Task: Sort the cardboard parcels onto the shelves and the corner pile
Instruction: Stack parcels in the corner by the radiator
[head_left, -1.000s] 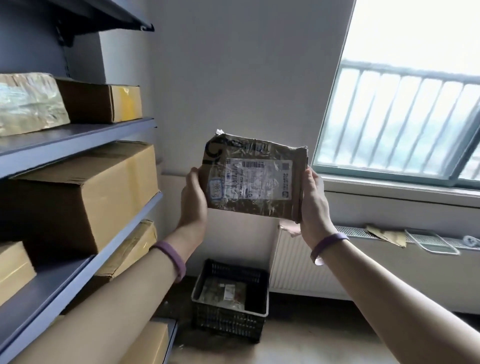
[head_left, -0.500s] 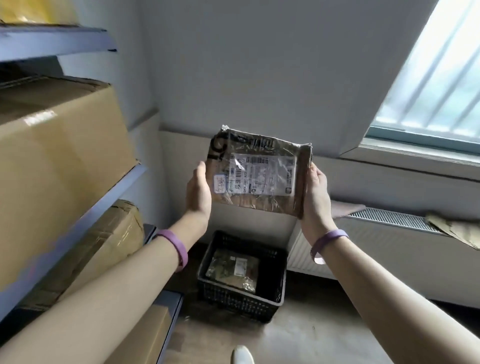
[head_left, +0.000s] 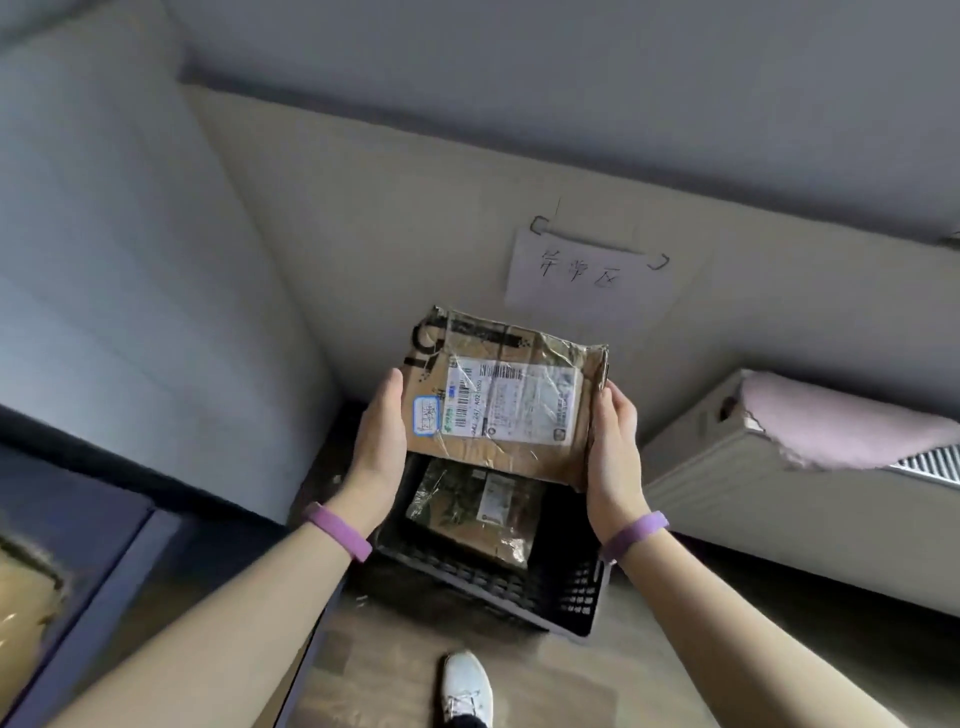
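Lowered the taped cardboard parcel (head_left: 498, 400) toward the room corner since half a second ago and tipped the view down with it. Lost the window and the upper shelves, gained a handwritten paper sign (head_left: 587, 275) on the wall.

Holds the parcel in the air, label side up, above a black plastic crate (head_left: 571, 597) standing on the wooden floor (head_left: 389, 675) in the corner. Clasps its left edge with the left hand (head_left: 382, 441) and its right edge with the right hand (head_left: 615, 447), each thumb lying along its side. Keeps the fingers of both hands wrapped behind the parcel, mostly out of sight.

Shows on the parcel's top face:
- a white shipping label (head_left: 514, 400) with a barcode, under wrinkled clear tape
- a small blue-edged sticker (head_left: 426, 413)

Leaves a second taped parcel (head_left: 472, 514) lying flat inside the crate, its far end hidden beneath the held one.

Wears a purple wristband (head_left: 337, 530) on each wrist. Plants a white shoe (head_left: 467, 686) on the floor near the crate's front wall.

Off to the right, against the wall: white radiator (head_left: 753, 483) with a pink cloth (head_left: 831, 426) draped over its top.

At the lower left: blue-grey shelf (head_left: 104, 545) and what looks like a yellowish taped box (head_left: 26, 613), too blurred to be sure.
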